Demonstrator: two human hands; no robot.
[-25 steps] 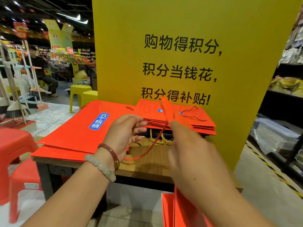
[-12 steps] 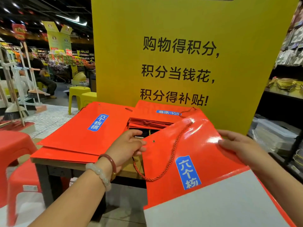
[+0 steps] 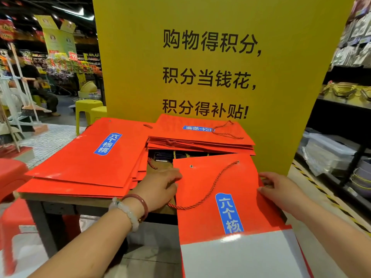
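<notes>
— Why's the bag (image 3: 236, 183) half off the tabletop (image 3: 160, 167)?
— Left hand (image 3: 160, 187) and right hand (image 3: 281, 189) each pinch a side edge, probably to square it flat beside the stacks (image 3: 80, 163).

Front paper bag (image 3: 202, 217): glossy orange-red, white lower band. Label (image 3: 228, 213): blue, white characters. Cord handle (image 3: 210, 189): twisted red-gold. Bag stack (image 3: 80, 163): same orange-red. Backboard (image 3: 140, 67): yellow, black characters. Bead bracelet (image 3: 125, 212): pale jade. Bangle (image 3: 140, 201): dark red. Stools (image 3: 88, 106): yellow. Floor tape (image 3: 329, 197): yellow-black stripes.
</notes>
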